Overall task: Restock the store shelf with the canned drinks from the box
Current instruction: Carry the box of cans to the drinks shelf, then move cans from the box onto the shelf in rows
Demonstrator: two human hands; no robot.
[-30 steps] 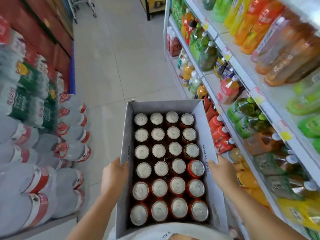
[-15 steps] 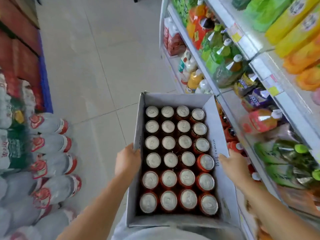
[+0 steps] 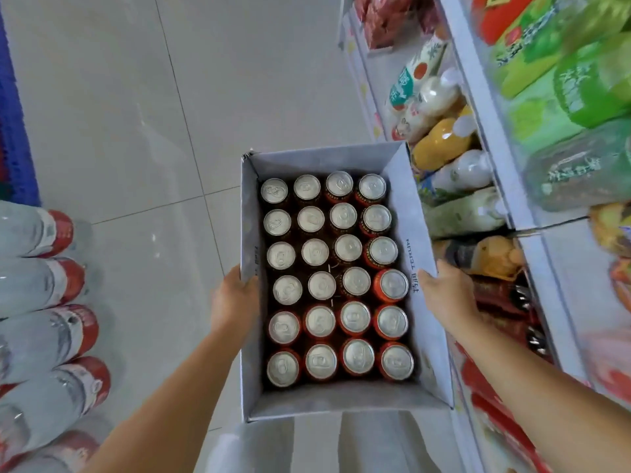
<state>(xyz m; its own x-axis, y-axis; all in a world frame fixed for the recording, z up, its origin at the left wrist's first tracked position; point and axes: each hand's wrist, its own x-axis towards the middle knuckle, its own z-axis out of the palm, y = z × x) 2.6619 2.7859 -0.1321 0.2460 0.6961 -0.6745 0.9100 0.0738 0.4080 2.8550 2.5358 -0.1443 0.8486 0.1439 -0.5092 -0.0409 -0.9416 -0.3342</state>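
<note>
Head view: a cardboard box [image 3: 411, 233] of red drink cans [image 3: 322, 285] is carried at centre frame above the tiled floor [image 3: 119, 131], with the store shelf [image 3: 560, 274] at 3 o'clock.
Left grip: the left grip [image 3: 235, 302] is clamped on the box's left wall at 9 o'clock, thumb at the rim. The fingers are hidden outside the wall.
Right grip: the right grip [image 3: 447, 295] is clamped on the right wall at 3 o'clock, its fingers out of sight behind the cardboard.
Cans: six rows of four stand upright, all inside the box. None is on the shelf yet.
Risk, walls: a full load hangs on thin cardboard. The walls could bow or tear and the bottom could sag, spilling cans onto the floor.
Risk, tilt: uneven lifting would slide the cans to one end and wrench the box from one grip.
Risk, shelf: the box's far right corner is near the bottled drinks [image 3: 444, 141] at 2 o'clock, so a swing that way could knock them off.
Risk, aisle: the shrink-wrapped water bottles [image 3: 44, 302] at 8 o'clock narrow the room to set down.
Risk, one hand: freeing a grip to pick a can before the box rests somewhere would likely drop it.
</note>
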